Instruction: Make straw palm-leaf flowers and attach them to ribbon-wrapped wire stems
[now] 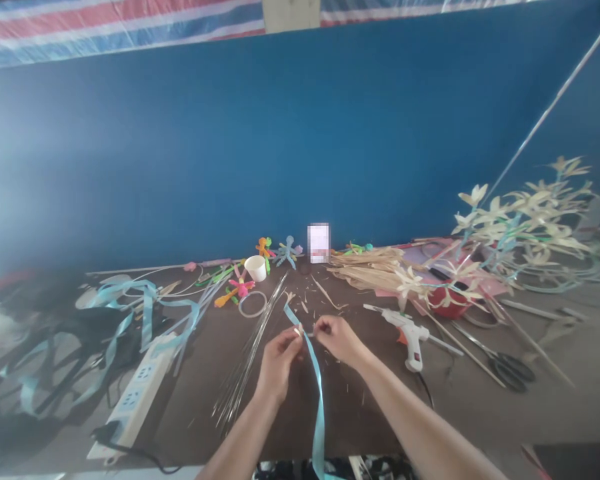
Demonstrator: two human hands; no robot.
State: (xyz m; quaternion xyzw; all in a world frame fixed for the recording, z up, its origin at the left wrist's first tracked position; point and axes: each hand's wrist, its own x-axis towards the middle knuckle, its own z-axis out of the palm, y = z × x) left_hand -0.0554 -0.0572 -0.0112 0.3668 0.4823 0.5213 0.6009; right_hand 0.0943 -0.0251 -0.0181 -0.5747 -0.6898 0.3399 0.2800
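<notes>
Left hand pinched blue ribbon, which ran between both hands and down past table near edge; right hand just beside ribbon, fingers curled, grip not discernible

Blue wall, dark brown table

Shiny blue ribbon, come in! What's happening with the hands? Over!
Left hand: fingers at shiny light-blue ribbon. Right hand: fingers bunched just beside it. Ribbon: running between both hands. Thin silvery wires: close beside left hand.
</notes>
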